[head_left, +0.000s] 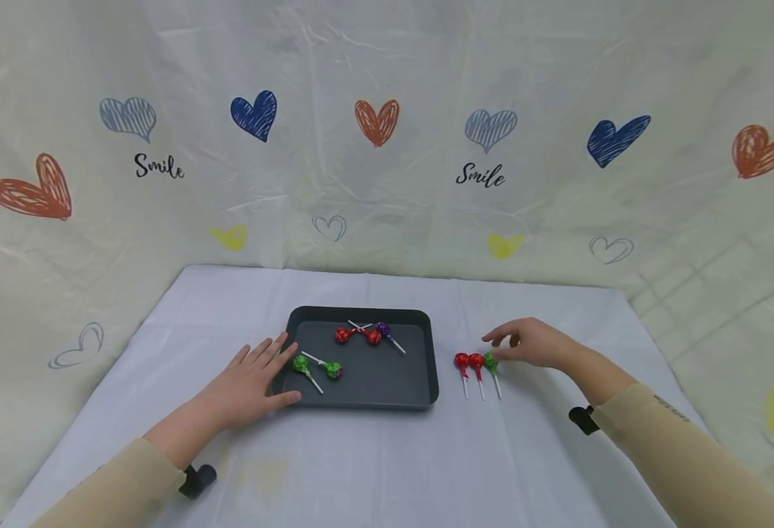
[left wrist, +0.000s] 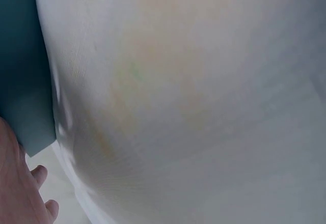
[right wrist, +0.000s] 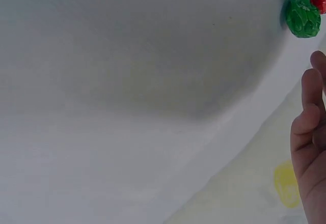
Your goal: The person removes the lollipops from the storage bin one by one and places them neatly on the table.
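- Where three lollipops (head_left: pixel 476 361) lie side by side on the tabletop (head_left: pixel 360 469), right of the tray (head_left: pixel 380 385), the green lollipop (head_left: pixel 490 361) is at the right end and two red ones are to its left, all sticks toward the person.
- The right hand (head_left: pixel 537 343) is at the green one's candy end; its grip is loose, fingers partly bent and apart, with hold of nothing. The right wrist view shows a gap between candy and fingertips.
- Inside the dark grey tray, two red lollipops (head_left: pixel 341 335) near the far side have crossed sticks, and a purple lollipop (head_left: pixel 383 329) is just beside them, its stick slanting toward the person.
- Two more green lollipops (head_left: pixel 301 364) lie in the tray's near left part.
- The left hand (head_left: pixel 248 381) is at the tray's left rim, fingers spread and thumb by the near corner; its grip is wide open and has hold of nothing. How firmly it presses, I cannot tell.
- Both arms wear beige sleeves (head_left: pixel 664 433).
- Behind the tabletop hangs a pale sheet (head_left: pixel 321 59) printed with hearts and "Smile".
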